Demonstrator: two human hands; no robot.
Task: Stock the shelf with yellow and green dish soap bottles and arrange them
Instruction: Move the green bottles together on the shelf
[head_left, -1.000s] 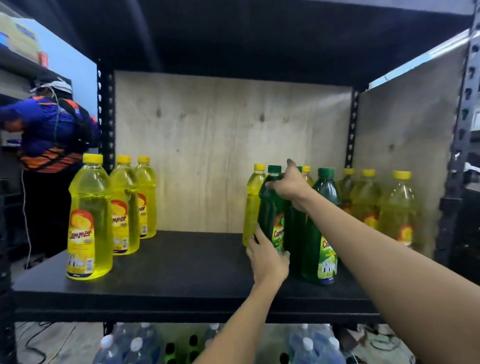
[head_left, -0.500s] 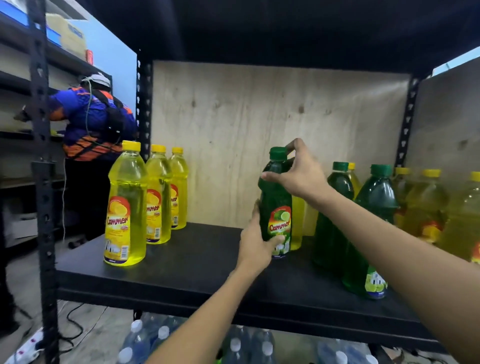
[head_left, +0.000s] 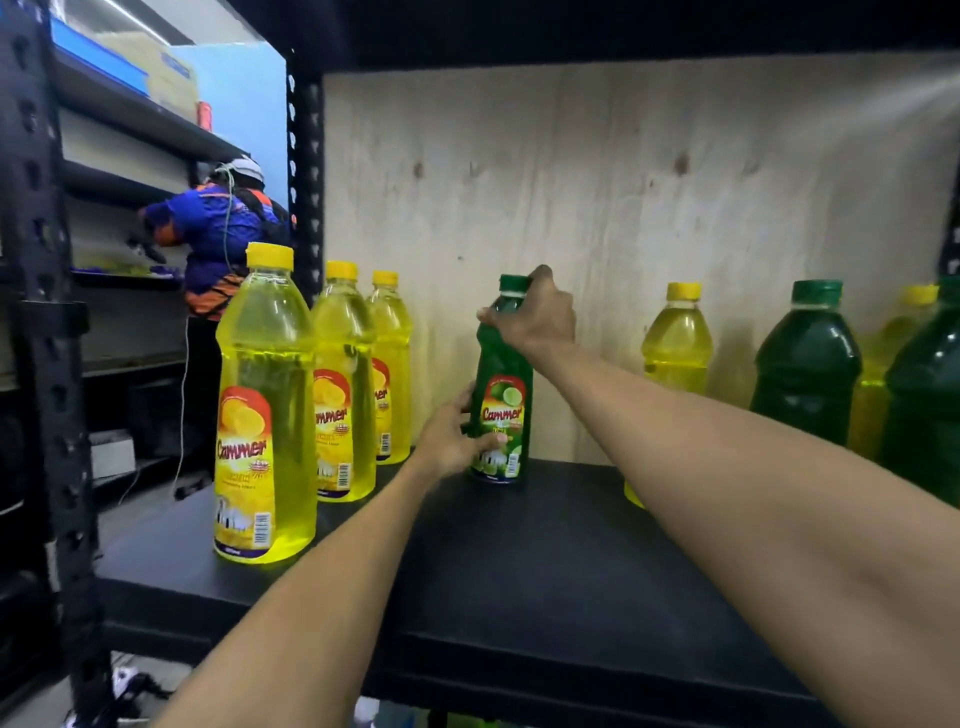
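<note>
both hands on one green bottle (head_left: 503, 415) here. right hand (head_left: 535, 314) curls over its shoulder just under the green cap, left hand (head_left: 451, 436) wraps fingers and thumb round the label lower down. the bottle is upright, base at the black shelf (head_left: 519, 582), close to the plywood back panel (head_left: 571, 182). just off the left hand's outer side, three yellow bottles (head_left: 265, 415) stand in a row running front to back. out beyond the right hand sits a lone yellow bottle (head_left: 675, 338), then dark green bottles (head_left: 808, 364) further along. past the shelf post, another person (head_left: 218, 234) in blue and orange faces other shelving.
</note>
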